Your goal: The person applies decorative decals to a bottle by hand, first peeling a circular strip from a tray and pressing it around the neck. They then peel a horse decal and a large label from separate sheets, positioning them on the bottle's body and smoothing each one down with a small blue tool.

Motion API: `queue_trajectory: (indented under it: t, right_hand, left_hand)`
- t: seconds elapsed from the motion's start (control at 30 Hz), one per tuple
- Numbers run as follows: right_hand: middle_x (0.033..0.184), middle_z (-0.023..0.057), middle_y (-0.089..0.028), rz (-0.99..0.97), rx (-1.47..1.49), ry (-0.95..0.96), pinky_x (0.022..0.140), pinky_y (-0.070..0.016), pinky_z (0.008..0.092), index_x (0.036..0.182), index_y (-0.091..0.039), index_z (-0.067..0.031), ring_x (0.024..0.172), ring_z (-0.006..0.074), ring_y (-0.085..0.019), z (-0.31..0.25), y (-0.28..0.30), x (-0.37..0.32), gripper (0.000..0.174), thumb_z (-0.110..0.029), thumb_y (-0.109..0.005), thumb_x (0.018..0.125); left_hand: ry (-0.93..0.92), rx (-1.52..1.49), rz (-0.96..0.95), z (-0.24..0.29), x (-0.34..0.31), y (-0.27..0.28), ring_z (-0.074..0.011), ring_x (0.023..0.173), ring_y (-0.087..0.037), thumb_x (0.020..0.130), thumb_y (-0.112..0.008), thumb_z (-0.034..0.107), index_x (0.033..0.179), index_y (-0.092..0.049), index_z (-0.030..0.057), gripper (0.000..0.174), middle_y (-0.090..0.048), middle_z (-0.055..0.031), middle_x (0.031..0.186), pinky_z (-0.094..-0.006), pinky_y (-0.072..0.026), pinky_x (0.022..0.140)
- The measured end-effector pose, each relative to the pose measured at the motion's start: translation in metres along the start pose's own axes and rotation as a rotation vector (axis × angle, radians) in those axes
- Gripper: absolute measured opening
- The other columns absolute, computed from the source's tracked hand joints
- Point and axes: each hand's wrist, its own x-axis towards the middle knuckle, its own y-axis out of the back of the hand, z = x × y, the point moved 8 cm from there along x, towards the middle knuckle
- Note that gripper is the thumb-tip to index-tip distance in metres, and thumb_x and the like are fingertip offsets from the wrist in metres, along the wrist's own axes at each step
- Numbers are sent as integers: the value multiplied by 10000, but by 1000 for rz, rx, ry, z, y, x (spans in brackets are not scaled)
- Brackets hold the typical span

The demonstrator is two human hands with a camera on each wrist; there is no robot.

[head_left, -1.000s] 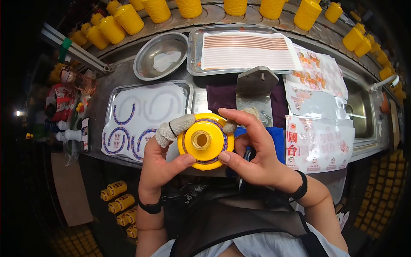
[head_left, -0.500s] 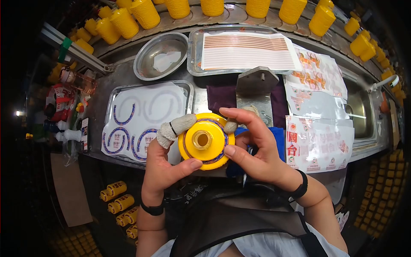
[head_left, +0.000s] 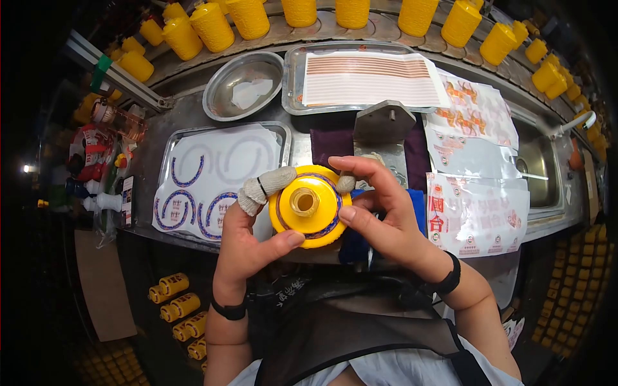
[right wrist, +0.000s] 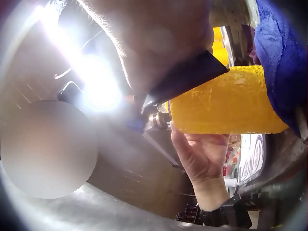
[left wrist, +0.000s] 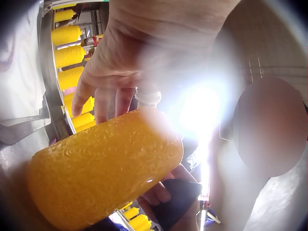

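Both hands hold a yellow bottle [head_left: 314,226] at its shoulder, its open neck facing the head camera. A blue patterned ring band [head_left: 335,222] lies around the shoulder. The left hand [head_left: 248,241], with a grey fabric cover on a finger, grips the left side, thumb at the lower edge. The right hand [head_left: 393,222] pinches the right side with its thumb on top and a covered finger at the rim. In the left wrist view the bottle's textured body [left wrist: 106,168] lies below the left hand [left wrist: 130,62]; the right wrist view shows the body [right wrist: 226,103] beside a blue cloth [right wrist: 284,57].
A tray [head_left: 288,138] with blue arc decals stands left of the bottle, a metal bowl [head_left: 212,103] behind it. Another tray [head_left: 293,96] bears striped sheets. Printed sheets [head_left: 479,222] lie at the right, near a sink [head_left: 537,170]. Yellow bottles [head_left: 352,11] line the back conveyor.
The bottle in the hands has tilted slightly, its neck shifting upward in the head view. The right thumb has moved up along the rim. The bottles on the back conveyor have shifted.
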Motion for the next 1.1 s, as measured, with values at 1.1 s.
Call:
queue_trajectory:
  t: [1.1]
  right_hand:
    - [832,26,-639,26,-486,581,568,-423,246,1136,-699,-55,632,128,-556,-46,-10,-39,405,31,-652,743]
  left_hand:
    - [-78,186,-22,9,0,-2,-241,1277,-531,692,-854,176,1377,-514,14,781,-561,-117,1372,-368,-366,1109]
